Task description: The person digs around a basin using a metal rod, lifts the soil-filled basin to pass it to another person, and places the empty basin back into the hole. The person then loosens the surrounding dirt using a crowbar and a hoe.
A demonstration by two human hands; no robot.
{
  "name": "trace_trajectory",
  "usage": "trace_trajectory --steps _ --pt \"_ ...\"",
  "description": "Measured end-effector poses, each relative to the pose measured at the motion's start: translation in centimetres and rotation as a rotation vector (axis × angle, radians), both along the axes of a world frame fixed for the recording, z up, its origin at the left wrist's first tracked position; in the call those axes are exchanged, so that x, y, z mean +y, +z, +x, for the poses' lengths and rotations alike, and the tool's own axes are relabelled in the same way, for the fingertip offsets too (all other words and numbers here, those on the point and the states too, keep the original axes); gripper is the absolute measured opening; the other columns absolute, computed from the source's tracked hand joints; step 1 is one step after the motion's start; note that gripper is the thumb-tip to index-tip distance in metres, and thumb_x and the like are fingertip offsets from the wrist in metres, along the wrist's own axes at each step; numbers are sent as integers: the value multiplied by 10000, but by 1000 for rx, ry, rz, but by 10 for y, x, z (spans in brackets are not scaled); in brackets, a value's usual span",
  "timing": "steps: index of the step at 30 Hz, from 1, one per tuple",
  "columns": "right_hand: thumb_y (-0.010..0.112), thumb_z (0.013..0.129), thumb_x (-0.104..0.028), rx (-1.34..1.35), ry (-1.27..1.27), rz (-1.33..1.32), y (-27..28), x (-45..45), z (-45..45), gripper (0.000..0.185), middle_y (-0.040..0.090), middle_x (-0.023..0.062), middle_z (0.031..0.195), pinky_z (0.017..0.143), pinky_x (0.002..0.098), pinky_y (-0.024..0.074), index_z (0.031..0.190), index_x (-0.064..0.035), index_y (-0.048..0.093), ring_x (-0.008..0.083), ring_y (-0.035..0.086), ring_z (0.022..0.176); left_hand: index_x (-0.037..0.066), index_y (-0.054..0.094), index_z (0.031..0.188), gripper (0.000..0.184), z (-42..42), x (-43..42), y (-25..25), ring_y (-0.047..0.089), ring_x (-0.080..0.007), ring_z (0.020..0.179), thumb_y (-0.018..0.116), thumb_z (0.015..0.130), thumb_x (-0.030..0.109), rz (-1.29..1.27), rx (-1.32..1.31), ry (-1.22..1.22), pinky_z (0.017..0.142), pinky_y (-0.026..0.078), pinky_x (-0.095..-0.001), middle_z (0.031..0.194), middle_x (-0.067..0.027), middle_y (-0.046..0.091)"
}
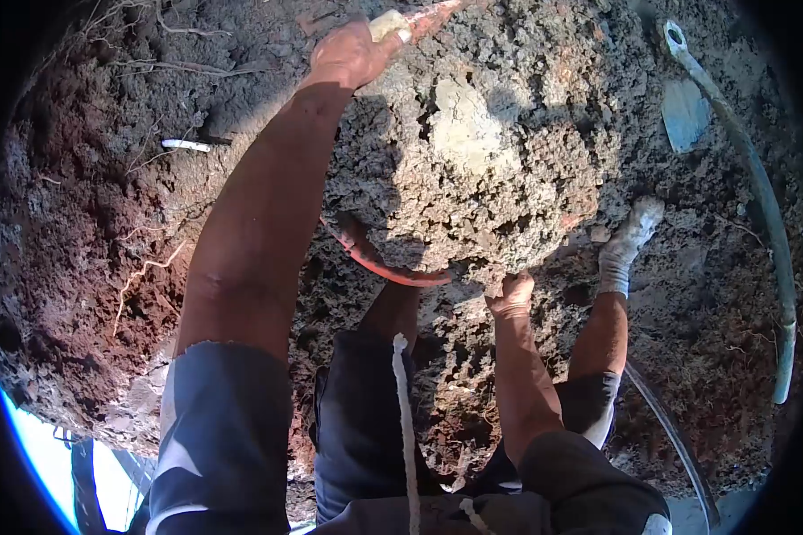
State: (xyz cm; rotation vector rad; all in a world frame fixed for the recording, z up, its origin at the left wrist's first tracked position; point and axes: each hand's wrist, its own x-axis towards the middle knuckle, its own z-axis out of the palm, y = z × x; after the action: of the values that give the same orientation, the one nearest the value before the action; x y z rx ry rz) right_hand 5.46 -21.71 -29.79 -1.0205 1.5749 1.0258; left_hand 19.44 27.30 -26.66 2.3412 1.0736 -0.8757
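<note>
My left hand (352, 55), arm stretched forward, is closed around a pale piece (389, 27) beside a red-orange strip (433, 14) at the top. Between my arms lies a heap of lumpy, wet soil (473, 196) with a lighter smooth patch. A curved red-orange edge (388, 270) shows along its near left side; whether it belongs to the same object as the upper strip, I cannot tell. My right hand (512, 296) is curled against the near side of the heap, its fingers partly hidden in the soil, so what it grips does not show.
To the right lies a long curved bar (758, 178) with a ring end, near a flat blue-grey piece (685, 116). A dirt-covered foot (632, 234) stands beside the heap. Another dark bar (674, 437) is lower right. A small white curved piece (186, 144) and roots (143, 276) lie left.
</note>
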Motion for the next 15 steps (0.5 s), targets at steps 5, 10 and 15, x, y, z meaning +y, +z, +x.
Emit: trace_trajectory --steps 5,10,15 --pt "437 821 -344 7 -147 179 11 0 19 370 639 51 1019 779 460 448 1065 -125 606 251 579 933 -30 631 1074 932 2 15 -13 607 -341 1028 513 669 800 13 88 -28 896 458 -419 1088 -224 625" --pt "494 815 -267 -65 -98 123 35 40 47 160 581 -26 781 672 433 466 858 -151 596 179 532 767 -77 642 1002 950 -4 16 -23 638 -321 885 593 622 792 -93 91 64 783 474 -412 961 -221 647" --pt "536 739 -152 -315 97 -9 27 41 38 173 389 -35 552 495 251 335 602 -170 432 133 351 487 -88 630 1029 876 10 -12 8 632 -314 885 642 661 707 -82 111 140 780 478 -397 995 -214 645"
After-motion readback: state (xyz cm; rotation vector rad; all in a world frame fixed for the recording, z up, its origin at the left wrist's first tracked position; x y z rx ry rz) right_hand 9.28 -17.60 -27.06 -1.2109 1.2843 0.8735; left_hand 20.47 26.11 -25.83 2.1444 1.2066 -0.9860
